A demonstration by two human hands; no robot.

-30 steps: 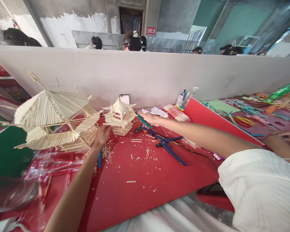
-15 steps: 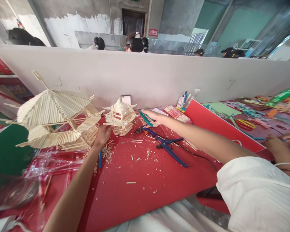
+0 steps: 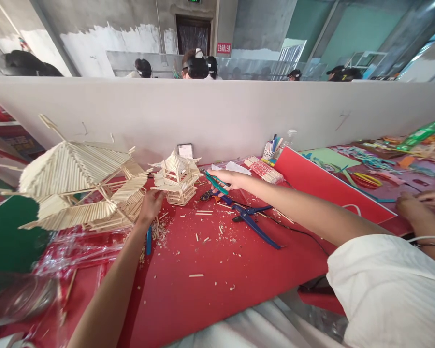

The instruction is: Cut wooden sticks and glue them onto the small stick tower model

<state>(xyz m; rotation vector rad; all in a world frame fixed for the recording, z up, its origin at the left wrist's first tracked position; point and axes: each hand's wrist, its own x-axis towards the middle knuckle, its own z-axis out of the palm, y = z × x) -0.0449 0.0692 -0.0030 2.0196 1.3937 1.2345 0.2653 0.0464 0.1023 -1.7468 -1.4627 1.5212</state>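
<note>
A small pagoda model [image 3: 178,176] built of thin wooden sticks stands upright near the back of the red table. At its left side, my left hand [image 3: 152,205] has its fingers curled against the lower tier, the fingertips partly hidden. My right hand [image 3: 226,179] is closed around teal-handled pliers [image 3: 216,182], whose tips point left, close to the model's right eave. I cannot tell whether the tips touch a stick. Left of my left hand sits a larger stick pavilion [image 3: 76,166] with a ridged roof.
Blue pliers [image 3: 255,224] and a dark-tipped tool with a cord [image 3: 208,195] lie below my right hand. Stick offcuts [image 3: 195,275] litter the red table [image 3: 181,309]. A red board [image 3: 329,188] leans at right, with another person's hands [image 3: 415,208] beyond. Bundled sticks [image 3: 263,169] lie behind.
My right hand has brought the pliers slightly left, closer to the small pagoda model, and its fingers have closed more around the handles. My left hand stays beside the model. The view has shifted slightly.
</note>
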